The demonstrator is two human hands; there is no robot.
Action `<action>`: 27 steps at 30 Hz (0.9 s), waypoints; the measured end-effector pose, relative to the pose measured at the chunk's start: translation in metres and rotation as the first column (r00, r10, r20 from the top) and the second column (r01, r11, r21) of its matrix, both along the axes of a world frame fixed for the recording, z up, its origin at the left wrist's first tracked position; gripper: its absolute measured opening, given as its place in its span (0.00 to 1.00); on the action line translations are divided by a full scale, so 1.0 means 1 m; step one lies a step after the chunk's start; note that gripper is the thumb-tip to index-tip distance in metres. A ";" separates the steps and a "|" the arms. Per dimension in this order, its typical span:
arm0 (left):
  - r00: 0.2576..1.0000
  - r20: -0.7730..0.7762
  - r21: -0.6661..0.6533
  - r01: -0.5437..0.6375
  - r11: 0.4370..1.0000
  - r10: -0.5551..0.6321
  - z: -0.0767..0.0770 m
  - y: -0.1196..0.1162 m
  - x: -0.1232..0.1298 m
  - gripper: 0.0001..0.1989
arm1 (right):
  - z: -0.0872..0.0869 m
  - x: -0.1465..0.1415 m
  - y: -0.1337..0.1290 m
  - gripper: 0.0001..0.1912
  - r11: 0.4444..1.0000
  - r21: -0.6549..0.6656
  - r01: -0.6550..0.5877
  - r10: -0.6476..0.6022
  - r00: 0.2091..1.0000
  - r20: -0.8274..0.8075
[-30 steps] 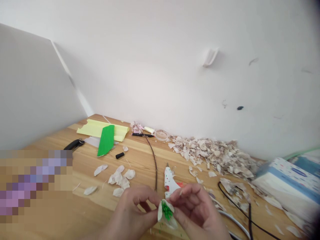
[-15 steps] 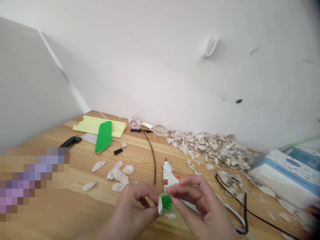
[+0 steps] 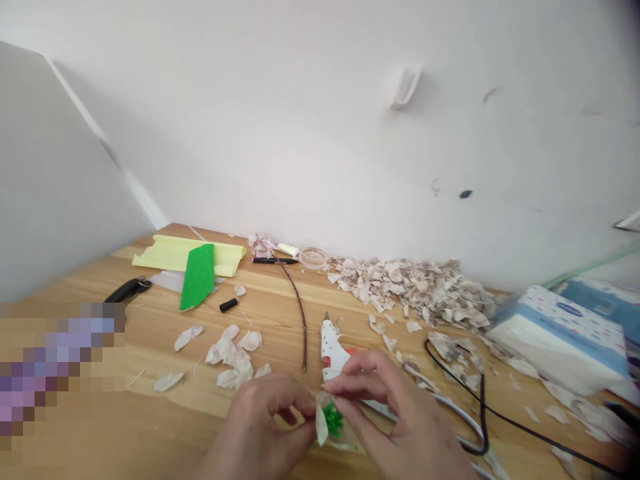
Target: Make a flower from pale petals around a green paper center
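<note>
Between my two hands is a small handmade flower with a green, bristly centre [image 3: 333, 420] and pale, papery petals [image 3: 321, 425] around it. My left hand [image 3: 273, 420] pinches the petal on the left side between thumb and fingers. From the other side, my right hand [image 3: 387, 410] grips the flower's edge with its thumb and fingertips. The lower part of the flower is hidden. Just beyond my right hand lies a white glue gun [image 3: 331, 343] with coloured specks, partly covered by that hand. A thin brown twig [image 3: 301, 313] lies to its left.
Loose pale petals [image 3: 235, 353] lie left of centre, and a large petal heap [image 3: 415, 287] rests along the wall. Green crepe paper [image 3: 199, 277] overlaps a yellow sheet [image 3: 160, 252]. A black cord [image 3: 520, 417] and a tissue pack [image 3: 565, 333] are at right.
The view has shifted slightly. Both hands stay on the flower, whose pale left petal now stands more upright and covers more of the green centre.
</note>
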State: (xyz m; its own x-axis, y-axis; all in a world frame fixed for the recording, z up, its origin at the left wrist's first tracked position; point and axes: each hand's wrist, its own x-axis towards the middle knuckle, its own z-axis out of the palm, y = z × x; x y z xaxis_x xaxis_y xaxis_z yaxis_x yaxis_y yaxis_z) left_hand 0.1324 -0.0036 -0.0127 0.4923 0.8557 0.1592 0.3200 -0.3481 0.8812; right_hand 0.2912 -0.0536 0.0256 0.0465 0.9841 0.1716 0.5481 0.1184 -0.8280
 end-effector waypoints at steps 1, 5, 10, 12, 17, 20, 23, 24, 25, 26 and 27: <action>1.000 -0.014 -0.005 -0.001 1.000 0.001 -0.001 0.000 0.000 0.06 | -0.001 0.001 0.000 0.08 1.000 0.006 0.002 -0.002 1.000 0.014; 0.998 -0.065 -0.077 -0.016 0.997 0.011 -0.004 0.000 0.002 0.06 | -0.006 0.003 0.000 0.07 1.000 0.026 0.002 -0.004 0.997 0.071; 0.996 -0.091 -0.126 -0.008 0.992 -0.003 -0.004 0.000 0.003 0.06 | -0.002 0.005 0.001 0.06 0.999 -0.013 -0.039 0.041 0.990 0.135; 0.996 -0.092 -0.134 -0.004 0.991 -0.009 -0.003 0.000 0.003 0.06 | 0.001 0.006 0.002 0.07 0.998 -0.024 -0.064 0.067 0.985 0.160; 0.996 -0.076 -0.187 0.035 0.982 -0.050 -0.004 0.000 0.002 0.05 | 0.006 0.009 0.004 0.10 0.994 0.001 -0.112 0.109 0.969 0.222; 0.996 -0.060 -0.177 0.056 0.983 -0.068 -0.003 0.000 0.002 0.05 | 0.006 0.011 0.003 0.13 0.994 -0.025 -0.105 0.108 0.966 0.234; 0.995 -0.064 -0.132 0.065 0.989 -0.075 -0.001 -0.001 0.001 0.06 | 0.005 0.011 0.000 0.16 0.996 -0.052 -0.076 0.087 0.964 0.253; 0.995 -0.067 -0.120 0.070 0.990 -0.078 0.000 -0.001 0.001 0.06 | 0.004 0.011 -0.001 0.17 0.996 -0.056 -0.072 0.084 0.963 0.256; 0.994 -0.067 -0.108 0.076 0.991 -0.083 0.001 -0.001 0.001 0.06 | 0.004 0.010 -0.001 0.18 0.995 -0.059 -0.075 0.087 0.963 0.255; 0.994 -0.066 -0.097 0.083 0.992 -0.090 0.001 -0.001 0.001 0.06 | 0.005 0.010 -0.001 0.18 0.995 -0.065 -0.080 0.094 0.963 0.253; 0.993 -0.065 -0.087 0.091 0.992 -0.096 0.002 -0.002 0.001 0.07 | 0.005 0.010 -0.002 0.18 0.994 -0.071 -0.084 0.099 0.963 0.250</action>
State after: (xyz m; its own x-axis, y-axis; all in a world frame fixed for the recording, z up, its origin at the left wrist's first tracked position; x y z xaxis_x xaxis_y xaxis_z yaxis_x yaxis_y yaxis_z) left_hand 0.1336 -0.0053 -0.0109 0.5782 0.8143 0.0517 0.3509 -0.3054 0.8852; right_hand 0.3012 -0.0552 0.0303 -0.0815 0.9909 0.1074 0.7299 0.1327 -0.6705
